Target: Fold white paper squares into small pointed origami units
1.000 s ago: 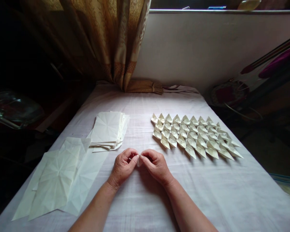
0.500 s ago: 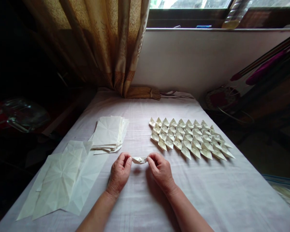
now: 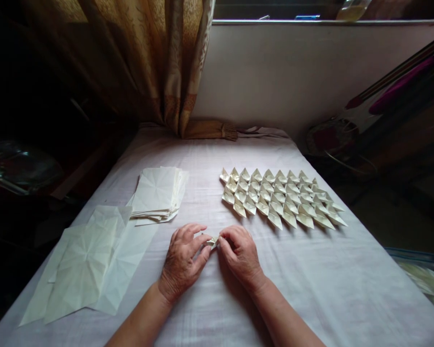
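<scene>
A small folded paper boat (image 3: 212, 241) is between my two hands above the front middle of the table, mostly covered by fingers. My right hand (image 3: 240, 255) pinches its right tip between thumb and forefinger. Around its left side, my left hand (image 3: 184, 258) has the thumb and forefinger closed on it, while the other fingers stay raised and loosely bent. Close rows of similar folded paper boats (image 3: 275, 197) stand to the right, beyond my right hand. A stack of creased white paper sheets (image 3: 155, 190) lies to the left, beyond my left hand.
Larger loose creased sheets (image 3: 83, 265) overlap at the table's left edge. A pale cloth (image 3: 311, 284) covers the table. A gold curtain (image 3: 173, 72) hangs at the back, its end resting on the cloth. A plastic bag (image 3: 423, 274) sits beyond the right edge.
My left hand has shifted from the boat's left tip in toward its middle, with the fingers spreading. The right hand still pinches the right tip. The view has tilted slightly down.
</scene>
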Available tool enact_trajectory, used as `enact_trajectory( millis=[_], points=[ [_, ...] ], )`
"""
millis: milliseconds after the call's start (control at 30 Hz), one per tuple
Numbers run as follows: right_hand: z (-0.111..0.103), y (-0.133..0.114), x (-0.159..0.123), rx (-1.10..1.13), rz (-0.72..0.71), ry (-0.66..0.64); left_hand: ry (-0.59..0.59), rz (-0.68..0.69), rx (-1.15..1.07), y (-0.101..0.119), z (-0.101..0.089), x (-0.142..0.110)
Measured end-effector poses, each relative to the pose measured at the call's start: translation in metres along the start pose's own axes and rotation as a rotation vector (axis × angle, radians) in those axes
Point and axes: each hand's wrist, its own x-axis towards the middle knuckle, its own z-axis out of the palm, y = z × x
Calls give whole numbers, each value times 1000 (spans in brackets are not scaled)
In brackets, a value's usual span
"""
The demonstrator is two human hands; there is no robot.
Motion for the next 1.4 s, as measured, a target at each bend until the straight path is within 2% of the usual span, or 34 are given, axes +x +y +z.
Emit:
enact_trajectory(
  millis=[133,233,333,433,567,767,933,1167,1400],
  points=[
    [-2,-1,-3,-31,-15,-34,-163,5,66,2,-6,3],
    [-3,-2,-6,-64,-34,-31,-220,-21,101,5,-6,4],
    [-3,-3,-8,-95,-118,-35,-219,-40,133,9,-5,5],
    [-3,-4,-9,-158,-189,-114,-224,-43,138,9,-3,6],
    [-6,-6,-7,-233,-167,-174,-262,-59,105,5,-3,7],
    [-8,-13,2,-288,-129,-245,-241,-96,74,2,0,7],
    [-8,-20,4,-329,-79,-303,-267,-136,86,4,-1,9],
    [-2,-22,3,-351,-75,-242,-309,-190,72,4,-2,11],
    [0,-16,2,-378,-201,-187,-315,-154,75,2,-7,8]
  ],
)
